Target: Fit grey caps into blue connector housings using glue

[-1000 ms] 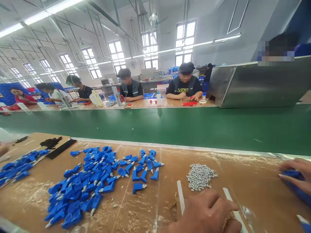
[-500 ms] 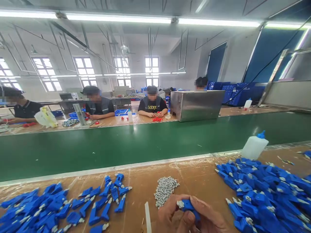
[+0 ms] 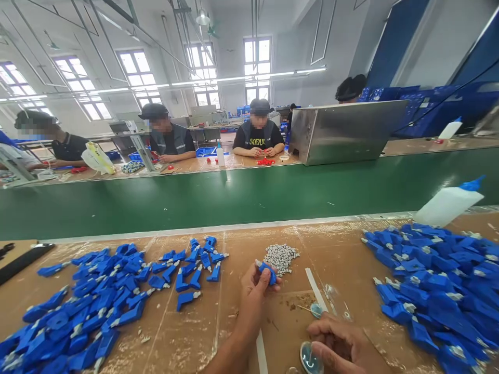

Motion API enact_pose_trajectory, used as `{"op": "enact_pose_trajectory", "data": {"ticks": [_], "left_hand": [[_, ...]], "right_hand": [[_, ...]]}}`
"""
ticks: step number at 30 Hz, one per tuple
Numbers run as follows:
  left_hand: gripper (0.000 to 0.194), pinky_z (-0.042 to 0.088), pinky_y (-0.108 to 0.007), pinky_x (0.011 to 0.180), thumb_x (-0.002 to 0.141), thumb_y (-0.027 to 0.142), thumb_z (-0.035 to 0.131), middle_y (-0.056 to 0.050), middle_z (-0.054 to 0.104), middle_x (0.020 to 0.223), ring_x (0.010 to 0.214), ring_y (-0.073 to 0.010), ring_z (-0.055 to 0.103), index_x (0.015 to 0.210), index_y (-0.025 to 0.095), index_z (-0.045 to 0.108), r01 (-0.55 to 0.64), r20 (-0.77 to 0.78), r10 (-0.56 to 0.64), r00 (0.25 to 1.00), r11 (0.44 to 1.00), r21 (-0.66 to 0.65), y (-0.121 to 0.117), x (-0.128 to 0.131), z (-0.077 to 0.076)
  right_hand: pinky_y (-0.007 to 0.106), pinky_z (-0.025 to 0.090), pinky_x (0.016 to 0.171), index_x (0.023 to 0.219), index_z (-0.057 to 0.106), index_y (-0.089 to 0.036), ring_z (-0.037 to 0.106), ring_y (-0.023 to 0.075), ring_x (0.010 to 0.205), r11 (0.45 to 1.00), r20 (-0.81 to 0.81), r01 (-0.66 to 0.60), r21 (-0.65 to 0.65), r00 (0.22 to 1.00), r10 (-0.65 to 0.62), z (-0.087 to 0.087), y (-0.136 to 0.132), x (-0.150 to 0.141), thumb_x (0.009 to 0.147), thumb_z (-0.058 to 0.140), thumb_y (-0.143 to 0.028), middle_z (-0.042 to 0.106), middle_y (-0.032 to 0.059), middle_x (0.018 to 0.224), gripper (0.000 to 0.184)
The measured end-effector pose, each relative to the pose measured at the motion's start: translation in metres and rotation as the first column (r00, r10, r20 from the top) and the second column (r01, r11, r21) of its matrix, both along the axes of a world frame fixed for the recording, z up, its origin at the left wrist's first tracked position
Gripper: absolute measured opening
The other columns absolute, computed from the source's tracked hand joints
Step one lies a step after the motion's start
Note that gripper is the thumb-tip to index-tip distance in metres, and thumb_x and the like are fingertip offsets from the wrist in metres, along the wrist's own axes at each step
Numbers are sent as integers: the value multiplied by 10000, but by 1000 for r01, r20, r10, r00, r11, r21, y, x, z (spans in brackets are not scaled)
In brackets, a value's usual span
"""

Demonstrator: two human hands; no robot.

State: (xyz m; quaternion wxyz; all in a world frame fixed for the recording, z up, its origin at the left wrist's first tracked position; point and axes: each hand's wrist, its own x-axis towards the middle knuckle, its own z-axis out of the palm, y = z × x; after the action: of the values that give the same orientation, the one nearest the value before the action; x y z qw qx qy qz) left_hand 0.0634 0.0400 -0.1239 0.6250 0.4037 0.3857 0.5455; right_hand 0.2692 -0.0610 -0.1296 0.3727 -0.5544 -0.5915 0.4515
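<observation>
My left hand is closed round a blue plastic part with a whitish tip, held over the near edge of a heap of small grey pellets. Low in the view, my right hand has its fingers drawn together at a small round dish with bluish contents. Whether those fingers pinch something thin is too small to make out. Just beyond them lies a small light-blue round piece beside a thin stick.
Blue parts with white tips lie in a left pile and a right pile. A white bottle with a blue cap leans behind the right pile. Past a green belt, several people sit at a bench near a metal box.
The view has tilted down. Both hands were together on the blue part; now the left alone holds it near the pellets, and the right has moved away to the round dish.
</observation>
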Motion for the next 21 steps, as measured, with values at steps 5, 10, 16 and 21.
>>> {"op": "enact_pose_trajectory", "data": {"ticks": [5,10,16,21], "left_hand": [[505,589,-293,658,831,624,822,-95,727,944,750,-190,705,950,141,738,6,-3,-6,1000,1000,11,-3,0,-3],[502,583,-290,640,831,633,812,-77,716,903,745,-197,704,923,146,735,6,-17,-5,1000,1000,22,-3,1,1],[462,574,-285,695,841,590,828,-41,686,811,738,-172,649,901,141,738,34,-38,-34,999,999,13,-9,0,11],[550,568,-288,675,774,601,883,-34,676,782,700,-163,637,1014,118,772,94,-18,-95,995,995,-46,-10,2,12]], "right_hand": [[310,505,770,761,770,-230,621,206,745,985,130,-142,93,983,130,6,8,2,992,647,-507,636,17,778,381],[294,511,701,770,725,-237,642,201,751,958,296,-194,212,947,127,14,5,0,1001,611,-285,632,33,832,262],[334,535,720,868,754,-265,680,234,803,912,394,-289,290,905,162,27,-6,-2,1010,597,-230,681,64,893,215],[349,547,761,869,733,-281,682,251,824,926,311,-291,241,927,210,44,-8,2,1049,565,-285,686,57,875,246]]}}
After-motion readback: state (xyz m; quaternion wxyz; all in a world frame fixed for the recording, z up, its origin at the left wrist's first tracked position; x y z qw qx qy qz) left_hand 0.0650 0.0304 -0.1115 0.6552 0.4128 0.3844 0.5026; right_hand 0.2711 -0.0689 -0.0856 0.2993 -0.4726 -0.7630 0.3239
